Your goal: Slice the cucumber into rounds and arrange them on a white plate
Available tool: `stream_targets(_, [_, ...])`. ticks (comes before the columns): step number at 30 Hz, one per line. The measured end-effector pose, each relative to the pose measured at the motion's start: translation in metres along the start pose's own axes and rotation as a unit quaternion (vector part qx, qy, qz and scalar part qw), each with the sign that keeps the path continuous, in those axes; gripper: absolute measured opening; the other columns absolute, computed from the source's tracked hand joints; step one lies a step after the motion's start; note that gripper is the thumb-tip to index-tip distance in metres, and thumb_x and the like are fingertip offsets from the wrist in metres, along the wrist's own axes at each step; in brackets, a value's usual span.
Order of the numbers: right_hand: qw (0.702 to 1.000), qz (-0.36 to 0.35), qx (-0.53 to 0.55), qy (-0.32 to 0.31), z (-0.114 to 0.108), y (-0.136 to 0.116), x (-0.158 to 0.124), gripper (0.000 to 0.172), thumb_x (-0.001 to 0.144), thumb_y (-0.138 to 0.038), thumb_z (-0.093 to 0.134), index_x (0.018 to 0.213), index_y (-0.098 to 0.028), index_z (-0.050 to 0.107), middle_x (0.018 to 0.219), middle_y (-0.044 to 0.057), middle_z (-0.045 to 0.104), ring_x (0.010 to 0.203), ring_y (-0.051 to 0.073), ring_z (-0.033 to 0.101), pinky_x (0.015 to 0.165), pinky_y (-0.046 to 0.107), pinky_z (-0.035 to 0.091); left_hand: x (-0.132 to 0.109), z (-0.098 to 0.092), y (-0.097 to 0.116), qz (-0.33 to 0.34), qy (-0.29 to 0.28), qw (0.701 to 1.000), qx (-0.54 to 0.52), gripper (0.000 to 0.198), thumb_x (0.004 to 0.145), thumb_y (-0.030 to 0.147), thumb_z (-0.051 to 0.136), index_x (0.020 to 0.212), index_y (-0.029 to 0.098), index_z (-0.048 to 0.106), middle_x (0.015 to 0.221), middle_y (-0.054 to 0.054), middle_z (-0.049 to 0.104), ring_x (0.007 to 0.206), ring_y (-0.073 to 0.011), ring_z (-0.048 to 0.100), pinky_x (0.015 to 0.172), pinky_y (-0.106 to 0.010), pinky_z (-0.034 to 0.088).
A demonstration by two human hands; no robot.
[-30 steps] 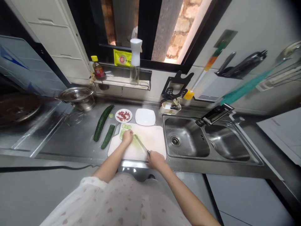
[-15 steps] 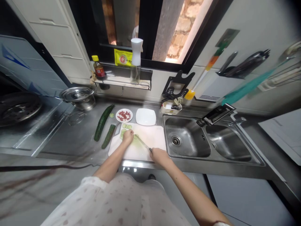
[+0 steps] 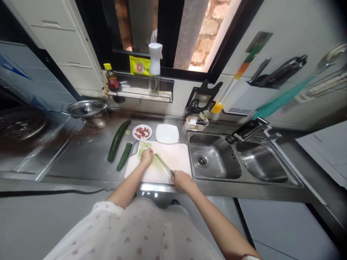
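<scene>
My right hand is closed round the handle of a knife, its blade slanting up and left over the white cutting board. Near the blade's tip, my left hand has its fingers drawn together; what they hold, if anything, is too small to make out. Pale green cucumber slices lie on the board's upper left, some partly behind my left hand. Left of the board are a short cucumber piece and a longer cucumber.
Behind the board stand a plate of red pieces and a white square dish. A double sink with a black faucet is on the right. A lidded steel pot stands at the back left.
The view has shifted slightly. Both hands stay at nearly the same place on the board, with the knife still in my right hand.
</scene>
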State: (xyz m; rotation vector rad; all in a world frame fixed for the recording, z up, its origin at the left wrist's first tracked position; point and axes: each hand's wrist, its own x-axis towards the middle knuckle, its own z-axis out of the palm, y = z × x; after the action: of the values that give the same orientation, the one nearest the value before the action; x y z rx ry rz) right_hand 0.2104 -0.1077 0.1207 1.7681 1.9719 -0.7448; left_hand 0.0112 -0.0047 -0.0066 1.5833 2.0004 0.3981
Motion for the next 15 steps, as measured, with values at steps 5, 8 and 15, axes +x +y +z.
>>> stream_targets(5, [1.0,0.007,-0.001,-0.002,0.005,0.007,-0.008,0.034,0.091,-0.029,0.041,0.108,-0.015,0.067,0.107,0.017,0.069,0.099,0.026,0.066,0.075,0.03,0.048,-0.006,0.001,-0.001,0.03,0.012,0.999,0.0,0.024,0.082,0.011,0.051,0.099,0.016,0.066,0.102,-0.01,0.068,0.098,-0.0199,0.061,0.087,-0.027,0.043])
stream_targets(8, [1.0,0.014,0.0,-0.002,0.009,0.011,-0.016,0.034,0.091,-0.029,0.04,0.108,-0.015,0.067,0.106,0.016,0.07,0.099,0.027,0.066,0.075,0.031,0.047,-0.013,0.004,-0.003,0.056,0.018,0.998,0.0,0.025,0.082,0.013,0.051,0.103,0.015,0.066,0.106,-0.011,0.065,0.101,-0.0202,0.059,0.089,-0.028,0.043])
stream_targets(15, [1.0,0.025,0.007,0.008,0.021,0.018,-0.025,0.035,0.093,-0.033,0.039,0.108,-0.015,0.066,0.106,0.016,0.069,0.099,0.025,0.065,0.074,0.03,0.045,-0.025,0.01,-0.006,0.112,0.036,0.993,0.021,0.027,0.084,0.016,0.051,0.106,0.017,0.066,0.102,-0.011,0.06,0.101,-0.0225,0.056,0.093,-0.031,0.043])
